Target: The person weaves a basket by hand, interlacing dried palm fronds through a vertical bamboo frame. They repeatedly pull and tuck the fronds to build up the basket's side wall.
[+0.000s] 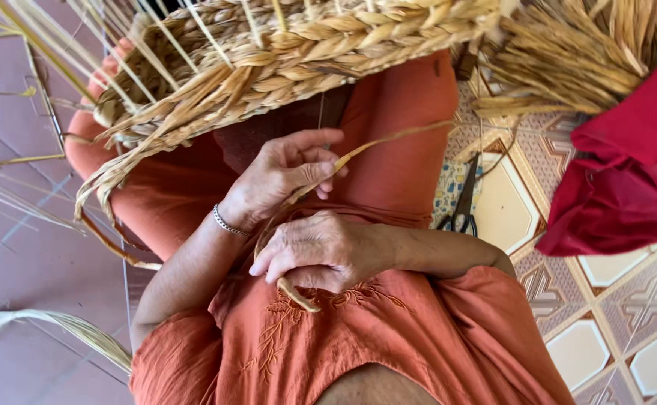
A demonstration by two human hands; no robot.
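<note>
We see the main risk in the strand (388,140) itself. It is a dry, flat fibre that bends in a long arc from the basket (291,52) to our hands, and a sharp pull or tight fold could kink or split it where it curves. It could also slip out of the pinch, since only fingertips hold it at the upper point, and the curve would then go slack. The loose stakes fanning from the basket rim might snag the strand or poke a wrist as the basket rocks on our lap. The scissors (460,202) lie on the floor (606,300) just beside our leg, where a shifting knee could meet them.

Our left hand (283,176), with a bracelet (227,223) at the wrist, is mostly closed, and its thumb and forefingers pinch the strand near the fingertips. Our right hand (321,251) lies just below it against our orange garment. Its fingers curl loosely over the lower run of the strand, whose free end sticks out beneath the knuckles. The two hands are near each other but do not seem to touch.
</note>
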